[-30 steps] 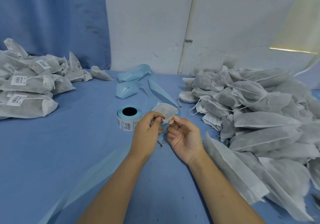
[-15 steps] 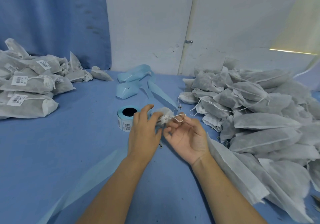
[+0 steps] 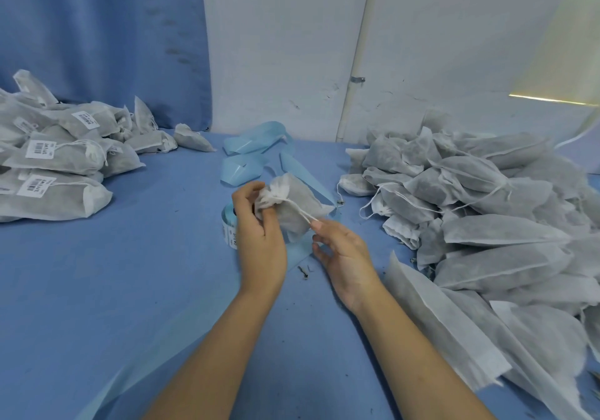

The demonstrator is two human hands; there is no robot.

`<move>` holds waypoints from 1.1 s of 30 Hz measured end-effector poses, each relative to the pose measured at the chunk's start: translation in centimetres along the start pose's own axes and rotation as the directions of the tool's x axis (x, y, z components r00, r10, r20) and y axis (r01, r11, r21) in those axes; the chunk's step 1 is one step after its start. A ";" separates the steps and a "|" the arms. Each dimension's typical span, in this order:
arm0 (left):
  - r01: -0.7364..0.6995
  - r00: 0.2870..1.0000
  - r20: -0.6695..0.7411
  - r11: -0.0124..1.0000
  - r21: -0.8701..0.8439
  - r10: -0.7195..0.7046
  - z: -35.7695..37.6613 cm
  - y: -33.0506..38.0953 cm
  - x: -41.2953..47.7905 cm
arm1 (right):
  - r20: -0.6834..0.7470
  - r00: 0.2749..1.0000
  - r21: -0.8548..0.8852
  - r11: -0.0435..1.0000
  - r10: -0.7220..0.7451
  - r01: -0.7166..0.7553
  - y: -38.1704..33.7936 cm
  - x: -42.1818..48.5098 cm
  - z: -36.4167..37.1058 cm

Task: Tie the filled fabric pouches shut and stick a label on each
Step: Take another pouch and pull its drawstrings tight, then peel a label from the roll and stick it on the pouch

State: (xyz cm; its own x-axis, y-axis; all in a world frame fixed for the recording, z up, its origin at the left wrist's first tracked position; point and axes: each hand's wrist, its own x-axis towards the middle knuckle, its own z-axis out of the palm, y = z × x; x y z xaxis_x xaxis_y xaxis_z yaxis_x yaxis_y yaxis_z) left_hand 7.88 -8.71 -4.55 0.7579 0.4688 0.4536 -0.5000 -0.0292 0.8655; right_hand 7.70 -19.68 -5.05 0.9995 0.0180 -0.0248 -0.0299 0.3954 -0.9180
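Pouch fabric is thin, soft nonwoven stuff. I judge the filled bag light and squashy, so it will sag and roll unless I pin it somewhere firm. It is in the middle of the blue table, held up off it as far as I can tell, just beside the label roll that peeks out behind my left hand. That hand is curled round the gathered neck, where the ruffled mouth bunches up. I take that for the firmest spot and the right place to hold.

My right hand is a little apart from the left, its fingertips pinching the end of the white drawstring, which runs taut from the neck across the bag's body. The cord looks thin and slick. I reckon it wants a fingertip pinch close to the knot, not a loose grab at the tail, or the loop may slip open.

The widest stretch of table for moving is toward me and to my left. The heap of untied pouches crowds my right side, with flatter ones spilling toward my right forearm, so a wide pull that way could snag them. The labelled pile is well apart on the far left. Loose blue backing strip lies behind the roll, and small dark crumbs lie on the table between my wrists.
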 end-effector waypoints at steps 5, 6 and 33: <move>-0.016 0.999 -0.050 0.998 0.057 0.019 -0.4 -0.4 0.7 | 0.035 0.999 -0.085 0.996 -0.029 0.032 0.2 -0.1 0.1; -0.007 0.999 -0.041 0.998 0.062 0.010 -0.4 -0.5 0.7 | 0.037 0.999 -0.063 0.998 -0.019 0.022 0.3 -0.1 0.2; 0.436 0.898 0.133 0.891 -0.128 -0.420 -0.5 0.2 1.2 | 0.091 0.995 -0.084 0.995 -0.041 0.048 0.9 0.5 -0.3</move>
State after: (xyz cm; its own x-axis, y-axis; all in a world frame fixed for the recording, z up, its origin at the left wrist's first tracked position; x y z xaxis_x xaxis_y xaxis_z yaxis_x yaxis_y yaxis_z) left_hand 8.46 -7.72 -3.92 0.9462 0.3156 0.0714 -0.1685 0.2919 0.9415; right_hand 8.18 -19.61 -6.01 0.9952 0.0854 0.0485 0.0190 0.3173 -0.9481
